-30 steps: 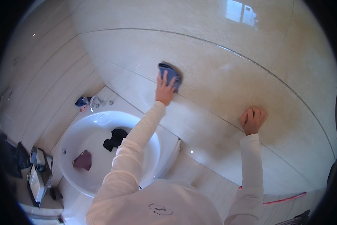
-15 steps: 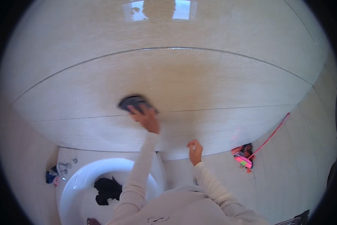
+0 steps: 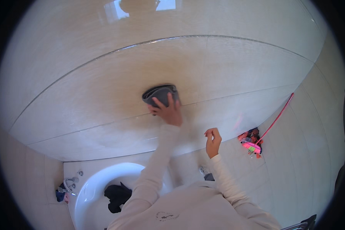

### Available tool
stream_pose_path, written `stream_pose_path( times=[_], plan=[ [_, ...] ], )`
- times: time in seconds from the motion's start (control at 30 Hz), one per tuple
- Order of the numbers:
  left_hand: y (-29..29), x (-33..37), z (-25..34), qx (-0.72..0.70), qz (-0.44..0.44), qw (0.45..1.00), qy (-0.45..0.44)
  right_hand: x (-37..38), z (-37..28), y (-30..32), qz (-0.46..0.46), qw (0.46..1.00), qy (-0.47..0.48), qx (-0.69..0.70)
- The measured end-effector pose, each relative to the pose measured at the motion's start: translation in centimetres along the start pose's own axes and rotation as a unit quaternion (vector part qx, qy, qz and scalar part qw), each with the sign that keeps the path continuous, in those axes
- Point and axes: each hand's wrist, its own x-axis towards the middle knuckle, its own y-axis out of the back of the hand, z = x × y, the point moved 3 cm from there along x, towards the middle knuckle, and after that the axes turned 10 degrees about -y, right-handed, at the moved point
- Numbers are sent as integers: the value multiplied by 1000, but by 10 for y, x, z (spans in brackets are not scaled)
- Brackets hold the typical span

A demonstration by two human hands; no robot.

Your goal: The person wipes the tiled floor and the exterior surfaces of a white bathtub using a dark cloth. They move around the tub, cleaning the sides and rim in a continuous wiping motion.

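Beige glossy wall tiles [image 3: 103, 99] bear a grey cloth [image 3: 160, 94] pressed flat by the left hand [image 3: 168, 111]; right hand [image 3: 212, 141] seemingly half-curled, empty.

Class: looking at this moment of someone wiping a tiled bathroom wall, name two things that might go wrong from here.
The left hand presses a grey cloth high on the glossy wall tiles at full stretch, while the right hand is off the wall, so balance may suffer. The cloth might also slip loose and drop towards the white basin below.
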Motion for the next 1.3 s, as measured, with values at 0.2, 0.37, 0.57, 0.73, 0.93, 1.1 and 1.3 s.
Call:
stream_pose_path(
  times=[0.2, 0.37, 0.57, 0.73, 0.93, 1.1, 1.3],
  plan=[
    [-41, -16, 71, 85, -120, 948, -283, 53, -8, 10, -20, 995, -32, 92],
    [0, -14, -9, 82, -174, 951, -240, 78, 9, 22, -43, 992, -42, 107],
    [60, -16, -124, 57, 132, 986, 90, 101, 31, 32, -93, 989, -72, 95],
    [24, -22, -78, 26, 187, 950, 247, 108, 37, 11, -163, 983, -9, 83],
    [-38, -40, 102, 51, 1, 964, 262, 63, 125, -43, -214, 976, -9, 35],
    [-56, -24, 165, -40, -27, 976, 210, 29, 178, -48, -364, 927, 62, -71],
    [-21, 36, 142, -37, 69, 984, 161, 9, 173, -53, -456, 884, -98, 23]
  ],
)
